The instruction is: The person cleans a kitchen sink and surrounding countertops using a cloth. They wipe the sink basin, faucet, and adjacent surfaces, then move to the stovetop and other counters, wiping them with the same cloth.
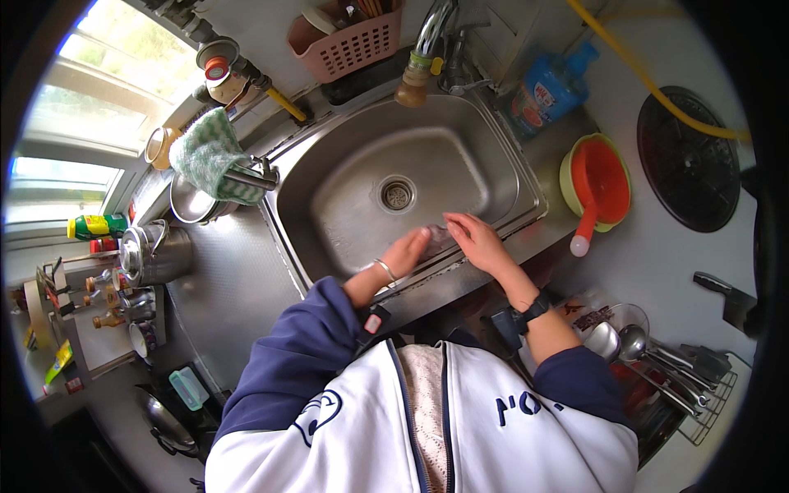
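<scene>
My two hands are close together over the near edge of the stainless steel sink [329,209]. Between them is a small translucent, purplish thing [435,239], too unclear to name. My left hand [403,253], with a bangle at the wrist, is closed against its left side, thumb upward. Reaching in from the right, my right hand [478,241] has its fingers stretched and apart, near the same thing. The sink drain [396,194] lies just beyond both hands. At the back, the faucet [415,82] hangs over the basin.
Right of the sink stand a green bowl with a red ladle [585,193] and a blue bottle [546,90]. A pink basket [349,45] sits behind it. To the left are a green cloth [209,156] and a metal pot [156,253]. A cleaver [731,300] is at far right.
</scene>
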`<state>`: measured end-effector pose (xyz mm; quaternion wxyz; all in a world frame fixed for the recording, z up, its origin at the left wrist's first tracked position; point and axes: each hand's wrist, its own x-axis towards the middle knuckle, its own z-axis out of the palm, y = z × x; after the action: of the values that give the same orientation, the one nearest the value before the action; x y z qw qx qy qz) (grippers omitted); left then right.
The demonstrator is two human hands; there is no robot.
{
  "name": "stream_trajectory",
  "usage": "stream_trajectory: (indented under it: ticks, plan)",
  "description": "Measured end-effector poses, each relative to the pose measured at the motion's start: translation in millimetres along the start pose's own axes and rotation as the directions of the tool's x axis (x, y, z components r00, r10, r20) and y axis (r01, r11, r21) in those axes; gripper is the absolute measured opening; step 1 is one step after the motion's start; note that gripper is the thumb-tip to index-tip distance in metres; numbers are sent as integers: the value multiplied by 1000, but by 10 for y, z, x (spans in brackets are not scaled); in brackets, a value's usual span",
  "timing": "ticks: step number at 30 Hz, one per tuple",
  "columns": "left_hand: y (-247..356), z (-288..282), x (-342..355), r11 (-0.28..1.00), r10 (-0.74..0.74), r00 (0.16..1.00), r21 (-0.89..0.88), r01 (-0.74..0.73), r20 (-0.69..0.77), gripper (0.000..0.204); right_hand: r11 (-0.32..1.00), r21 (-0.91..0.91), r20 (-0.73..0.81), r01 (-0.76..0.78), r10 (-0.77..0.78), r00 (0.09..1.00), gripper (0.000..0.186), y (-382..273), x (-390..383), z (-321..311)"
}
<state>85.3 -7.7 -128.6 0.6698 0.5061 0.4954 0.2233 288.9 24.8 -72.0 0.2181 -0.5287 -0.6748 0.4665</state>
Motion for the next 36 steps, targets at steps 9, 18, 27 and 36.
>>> stream_trajectory:
  ticks: [9,18,27,36]
  plan:
    - [490,-773,-290,987,100,967,-102,-126,-233,28,988,151,171,17,-43,984,39,-423,260,104]
    - [-73,-1330,-1161,974,191,583,79,-211,-790,19,901,418,159,113,-195,968,26,-725,370,614]
    - [-295,-1566,-2970,798,-189,597,-476,-369,-780,24,801,582,320,142,-387,865,38,-1642,607,1450]
    - [-884,-1329,-2605,621,84,430,385,683,-899,81,960,280,432,23,-148,889,37,-1317,522,1539]
